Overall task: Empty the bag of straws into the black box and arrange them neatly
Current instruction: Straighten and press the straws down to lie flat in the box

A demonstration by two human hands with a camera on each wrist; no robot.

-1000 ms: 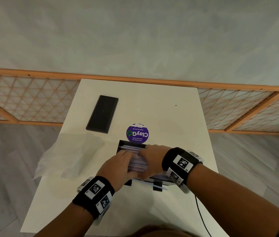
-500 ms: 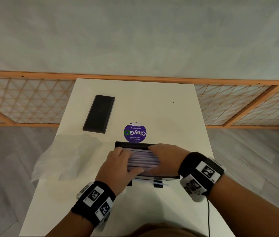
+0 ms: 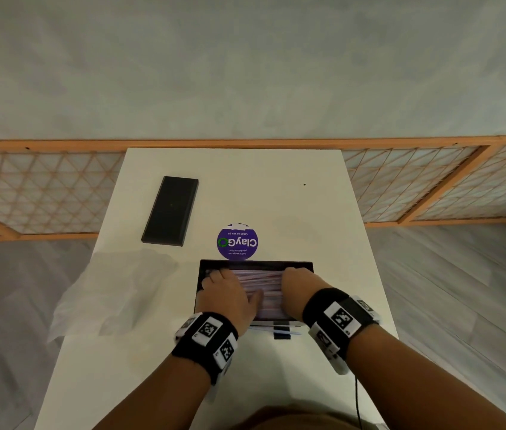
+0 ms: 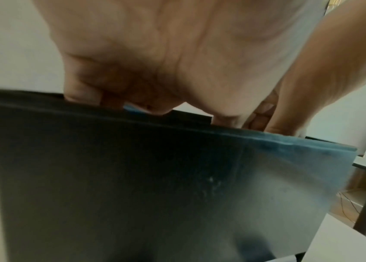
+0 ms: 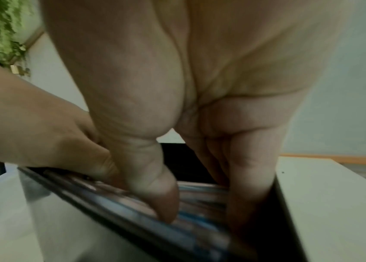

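Note:
The black box (image 3: 256,263) sits open on the white table, filled with a layer of pale pink and blue straws (image 3: 264,283). My left hand (image 3: 223,287) lies over the left part of the straws, fingers reaching into the left end and thumb stretched across them. My right hand (image 3: 298,282) covers the right end. In the right wrist view its thumb (image 5: 155,195) presses down on the straws (image 5: 200,203) and its fingers (image 5: 251,177) point straight down along the end wall. The left wrist view shows the box's outer wall (image 4: 132,177), with the fingertips (image 4: 83,95) dipping behind it.
The empty clear bag (image 3: 112,293) lies crumpled at the table's left edge. A flat black lid (image 3: 171,211) rests at the back left, and a round purple sticker (image 3: 237,242) sits just behind the box. A few stray straws (image 3: 276,330) poke out under the box's near edge.
My hands, close together over the middle of the straws a second ago, have slid apart to the two ends of the box. The box now sits square to the table.

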